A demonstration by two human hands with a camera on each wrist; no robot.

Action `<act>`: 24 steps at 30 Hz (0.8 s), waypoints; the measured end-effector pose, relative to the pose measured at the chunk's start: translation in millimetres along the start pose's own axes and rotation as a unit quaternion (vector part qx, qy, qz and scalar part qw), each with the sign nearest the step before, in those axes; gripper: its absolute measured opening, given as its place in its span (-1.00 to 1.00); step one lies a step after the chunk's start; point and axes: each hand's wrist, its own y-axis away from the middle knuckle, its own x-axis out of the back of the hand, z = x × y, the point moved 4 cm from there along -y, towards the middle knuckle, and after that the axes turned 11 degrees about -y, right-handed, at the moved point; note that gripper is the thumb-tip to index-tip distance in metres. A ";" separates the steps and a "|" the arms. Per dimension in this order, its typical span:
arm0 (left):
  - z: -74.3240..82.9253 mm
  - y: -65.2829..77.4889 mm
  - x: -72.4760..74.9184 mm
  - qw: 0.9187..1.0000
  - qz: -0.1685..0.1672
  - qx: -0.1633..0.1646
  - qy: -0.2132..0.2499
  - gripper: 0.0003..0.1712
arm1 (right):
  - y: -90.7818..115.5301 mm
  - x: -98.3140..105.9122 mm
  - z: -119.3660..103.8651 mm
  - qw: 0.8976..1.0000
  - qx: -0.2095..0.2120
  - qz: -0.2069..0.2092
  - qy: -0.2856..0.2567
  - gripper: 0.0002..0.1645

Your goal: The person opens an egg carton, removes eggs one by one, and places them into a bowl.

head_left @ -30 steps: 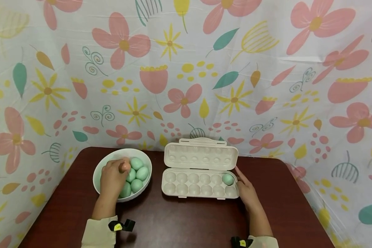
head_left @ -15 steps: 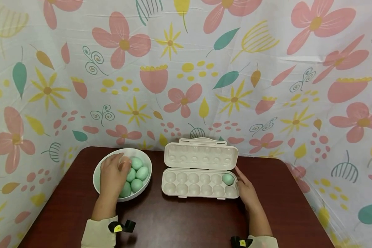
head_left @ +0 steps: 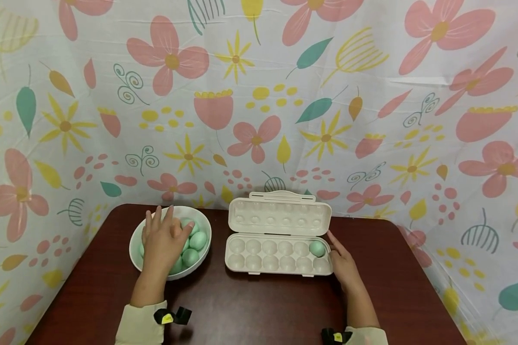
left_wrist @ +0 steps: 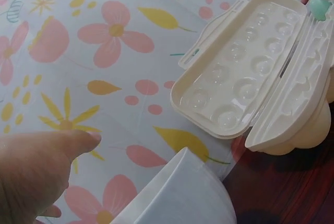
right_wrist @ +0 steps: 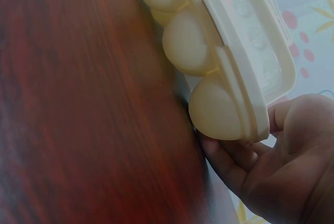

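My left hand (head_left: 161,244) is over the left side of a white bowl (head_left: 134,256) with several pale green eggs (head_left: 191,258) in it. Its fingers are spread and reach over the bowl; what lies beneath the palm is hidden. In the left wrist view, the thumb (left_wrist: 83,143) stretches out above the bowl's rim, touching nothing visible. An opened cream egg carton (head_left: 280,254) lies to the right, with one green egg (head_left: 317,248) in the back-row cup at its right end. My right hand (head_left: 345,268) grips that end, fingertips under the cups in the right wrist view.
Both things stand on a dark red-brown table (head_left: 259,306). A flower-printed cloth (head_left: 259,96) hangs close behind the carton's raised lid (head_left: 280,218) and along the sides. Black wrist straps (head_left: 168,316) sit at the sleeves.
My left hand's fingers have straightened and spread over the bowl, the hand shifting slightly right. The right hand, the carton and its egg have stayed in place.
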 end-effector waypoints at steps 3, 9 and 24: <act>3.0 0.3 -2.8 1.000 -0.014 -0.007 -0.010 0.07 | 1.3 -0.1 -0.6 1.000 0.008 0.003 0.010 -0.32; 9.0 2.2 -6.7 0.999 -0.023 -0.024 -0.040 0.12 | 1.6 -0.2 0.1 1.000 0.016 0.005 0.016 -0.32; 58.3 20.7 -24.8 0.991 -0.010 -0.119 -0.054 0.05 | 0.6 -0.2 0.9 1.000 0.009 -0.001 0.023 -0.34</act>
